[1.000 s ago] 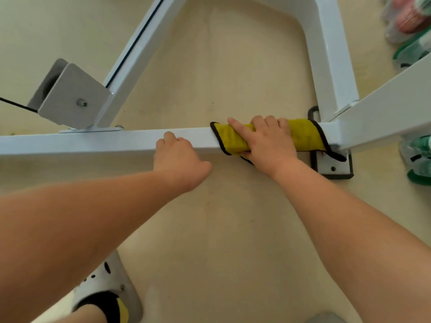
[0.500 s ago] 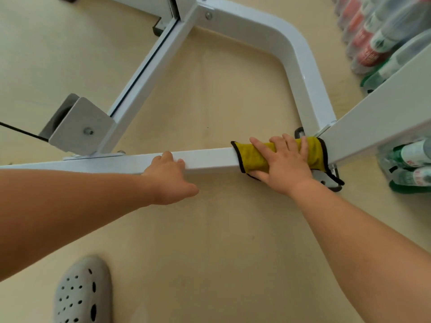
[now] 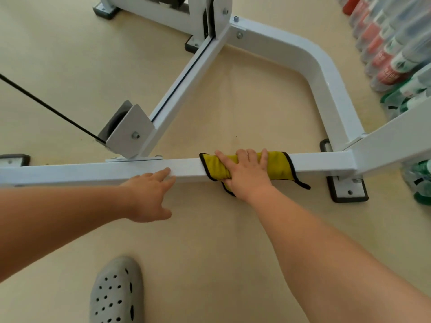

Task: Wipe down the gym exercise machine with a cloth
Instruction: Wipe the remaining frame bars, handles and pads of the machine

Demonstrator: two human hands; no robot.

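Observation:
A white steel gym machine frame [image 3: 324, 85] lies low over the floor. Its near horizontal bar [image 3: 93, 172] runs left to right. A yellow cloth with black trim [image 3: 278, 166] is draped over that bar, right of centre. My right hand [image 3: 247, 176] presses on the cloth, fingers over the top of the bar and thumb below. My left hand [image 3: 149, 197] is just left of it, its straight fingers touching the bar's near edge.
A grey pulley bracket [image 3: 129, 131] with a black cable [image 3: 46, 106] sits behind the bar at the left. Black foot plates [image 3: 347, 190] anchor the frame. Several bottles [image 3: 391, 54] line the right side. A grey perforated clog [image 3: 116, 292] is on the beige floor below.
My right hand has slid the cloth left along the bar, away from the right corner joint. My left hand has loosened from gripping the bar to straight fingers. The view has tilted up.

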